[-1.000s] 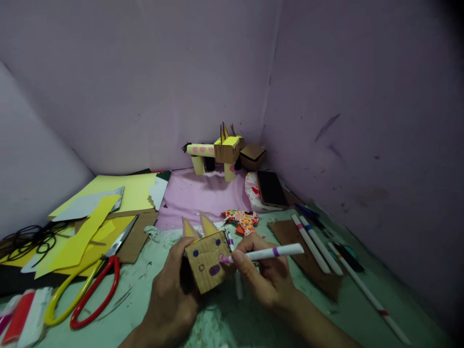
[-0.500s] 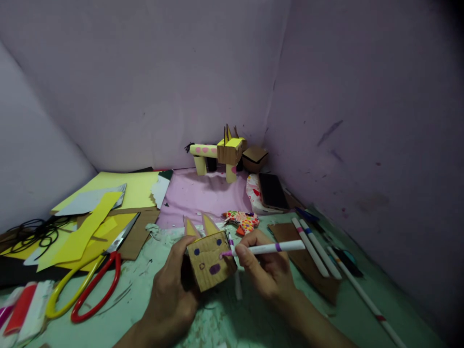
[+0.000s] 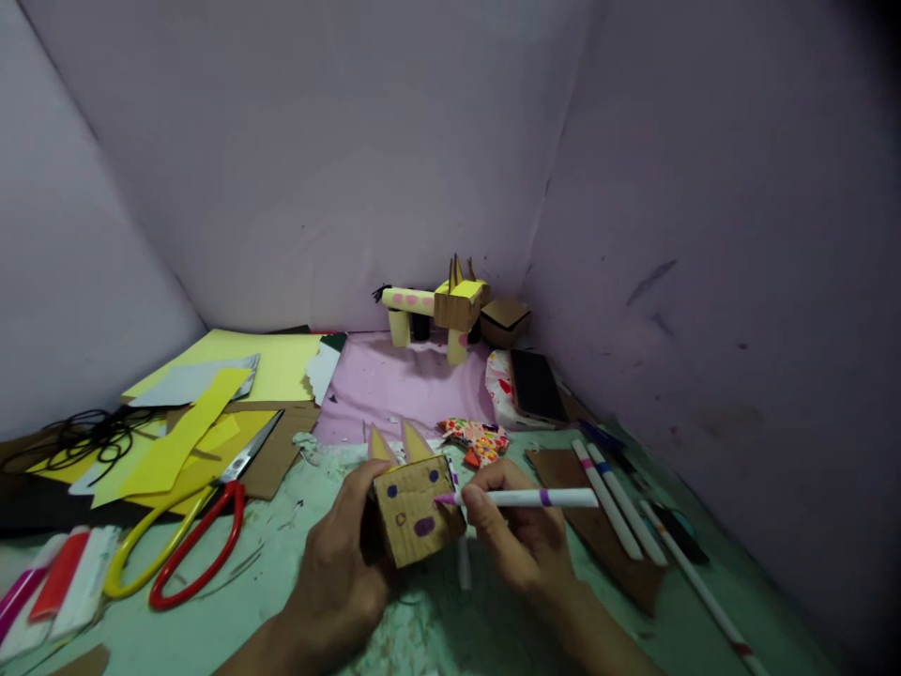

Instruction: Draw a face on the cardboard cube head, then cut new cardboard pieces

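Observation:
My left hand (image 3: 344,554) grips a small cardboard box (image 3: 404,512) by its left side, tilted so its front faces me. The front bears two dark blue dots, a purple oval and a small reddish ring at lower left; two pointed yellow-and-pink ears (image 3: 414,439) rise from its top. Pinched in my right hand (image 3: 521,526) is a white marker (image 3: 570,498) with a purple band. Its purple tip touches the right part of the box's front, below the right dot. A second white marker (image 3: 464,563) lies behind the box, partly hidden.
Scissors (image 3: 236,545) with red and yellow handles lie at left beside yellow paper strips (image 3: 169,441) and black cord (image 3: 91,441). At right are white markers (image 3: 619,507) on cardboard (image 3: 648,591) and a phone (image 3: 536,385). A paper animal (image 3: 457,310) stands at the back.
The view has shifted slightly, so everything sits a little further right and mostly lower. The marker's tip stays against the box's right side; both hands keep their hold.

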{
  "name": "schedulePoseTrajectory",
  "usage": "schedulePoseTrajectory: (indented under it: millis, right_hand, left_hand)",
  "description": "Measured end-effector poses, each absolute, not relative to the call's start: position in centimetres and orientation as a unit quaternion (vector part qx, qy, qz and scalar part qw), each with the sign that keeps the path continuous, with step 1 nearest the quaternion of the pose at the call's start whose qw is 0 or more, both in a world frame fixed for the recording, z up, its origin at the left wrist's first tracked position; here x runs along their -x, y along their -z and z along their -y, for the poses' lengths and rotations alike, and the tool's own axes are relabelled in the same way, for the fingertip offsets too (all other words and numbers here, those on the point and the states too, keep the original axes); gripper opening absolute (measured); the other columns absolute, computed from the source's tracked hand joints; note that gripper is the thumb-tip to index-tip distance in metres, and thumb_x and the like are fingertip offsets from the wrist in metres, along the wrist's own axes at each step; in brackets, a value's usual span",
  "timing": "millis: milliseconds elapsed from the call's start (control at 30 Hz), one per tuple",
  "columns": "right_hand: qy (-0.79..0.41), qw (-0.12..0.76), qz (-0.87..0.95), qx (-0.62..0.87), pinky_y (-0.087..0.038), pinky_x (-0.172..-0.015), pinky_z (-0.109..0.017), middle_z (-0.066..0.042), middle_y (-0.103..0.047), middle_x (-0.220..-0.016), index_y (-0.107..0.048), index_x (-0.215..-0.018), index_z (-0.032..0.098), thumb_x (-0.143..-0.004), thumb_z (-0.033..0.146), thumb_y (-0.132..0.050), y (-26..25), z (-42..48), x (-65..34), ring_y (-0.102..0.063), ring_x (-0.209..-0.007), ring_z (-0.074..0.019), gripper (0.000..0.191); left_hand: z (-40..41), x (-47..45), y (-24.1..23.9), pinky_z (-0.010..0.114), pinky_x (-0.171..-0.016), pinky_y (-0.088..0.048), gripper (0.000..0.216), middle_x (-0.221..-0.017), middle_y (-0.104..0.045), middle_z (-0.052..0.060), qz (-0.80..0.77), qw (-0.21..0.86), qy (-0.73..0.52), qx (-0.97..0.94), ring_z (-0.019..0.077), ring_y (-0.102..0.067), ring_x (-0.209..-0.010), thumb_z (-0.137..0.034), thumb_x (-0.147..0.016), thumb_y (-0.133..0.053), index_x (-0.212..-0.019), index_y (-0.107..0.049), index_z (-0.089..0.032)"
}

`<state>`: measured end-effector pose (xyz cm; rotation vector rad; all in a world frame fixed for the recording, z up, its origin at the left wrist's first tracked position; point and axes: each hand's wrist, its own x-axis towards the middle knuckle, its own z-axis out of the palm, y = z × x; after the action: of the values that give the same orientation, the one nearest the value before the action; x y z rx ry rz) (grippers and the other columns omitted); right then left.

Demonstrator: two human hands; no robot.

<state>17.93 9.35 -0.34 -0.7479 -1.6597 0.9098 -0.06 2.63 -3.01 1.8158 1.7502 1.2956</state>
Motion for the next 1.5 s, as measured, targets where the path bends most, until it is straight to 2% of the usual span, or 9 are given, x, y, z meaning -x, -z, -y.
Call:
schedulePoseTrajectory:
  millis: [333,533,667,900,1367,1500]
  right_hand:
    - [-0.396,0.528,0.675,0.328,-0.027,-0.050,-0.026,0.004,-0.053,-0.057,-0.057,-0.071,0.021,-0.090,0.032,-0.056,0.75,-9.03,-17.78,-0.044,-0.051,-0.0111,0.022]
    - [-0.382,0.530,0.681,0.330,-0.026,-0.051,-0.028,0.002,-0.053,-0.055,-0.057,-0.068,0.021,-0.093,0.046,-0.053,0.43,-9.07,-18.09,-0.044,-0.051,-0.0129,0.036]
    - [-0.384,0.529,0.677,0.338,-0.026,-0.049,-0.028,0.002,-0.052,-0.056,-0.059,-0.069,0.021,-0.092,0.049,-0.053,0.31,-9.00,-18.08,-0.044,-0.050,-0.0126,0.037]
    - [-0.383,0.534,0.674,0.338,-0.029,-0.048,-0.026,0.002,-0.053,-0.055,-0.059,-0.068,0.021,-0.092,0.044,-0.053,0.24,-8.99,-18.03,-0.045,-0.049,-0.0120,0.034]
    - [-0.386,0.535,0.669,0.343,-0.030,-0.048,-0.026,0.002,-0.053,-0.054,-0.057,-0.066,0.021,-0.092,0.046,-0.055,0.15,-8.89,-17.79,-0.045,-0.047,-0.0115,0.036]
    - [-0.395,0.542,0.654,0.350,-0.030,-0.048,-0.026,0.003,-0.047,-0.055,-0.058,-0.068,0.021,-0.092,0.047,-0.054,0.58,-9.03,-18.07,-0.042,-0.049,-0.0118,0.035]
  left_hand:
    - [-2.75,0.05,3.01,0.033,-0.086,-0.055,0.060,-0.119,-0.061,0.005,-0.603,0.137,-0.454,-0.642,0.0232,-0.066,-0.101,-0.014,-0.076,-0.059,-0.131,-0.038,-0.029]
    - [-2.61,0.04,2.95,0.037,-0.086,-0.056,0.061,-0.120,-0.061,0.009,-0.603,0.163,-0.445,-0.642,0.0260,-0.066,-0.102,-0.013,-0.076,-0.059,-0.131,-0.036,-0.025]
    - [-2.56,0.00,2.67,0.035,-0.083,-0.056,0.058,-0.117,-0.061,0.007,-0.602,0.149,-0.449,-0.643,0.0245,-0.066,-0.099,-0.015,-0.078,-0.058,-0.131,-0.037,-0.027]
    - [-2.57,-0.04,2.54,0.034,-0.086,-0.054,0.060,-0.119,-0.060,0.005,-0.590,0.169,-0.450,-0.649,0.0233,-0.066,-0.101,-0.013,-0.077,-0.058,-0.131,-0.036,-0.029]
    - [-2.56,0.03,2.46,0.035,-0.090,-0.054,0.061,-0.121,-0.061,0.007,-0.595,0.192,-0.450,-0.637,0.0243,-0.066,-0.104,-0.012,-0.076,-0.060,-0.131,-0.037,-0.028]
    - [-2.93,0.12,2.42,0.035,-0.092,-0.054,0.059,-0.123,-0.062,0.008,-0.597,0.214,-0.466,-0.617,0.0248,-0.066,-0.107,-0.015,-0.077,-0.062,-0.131,-0.041,-0.025]
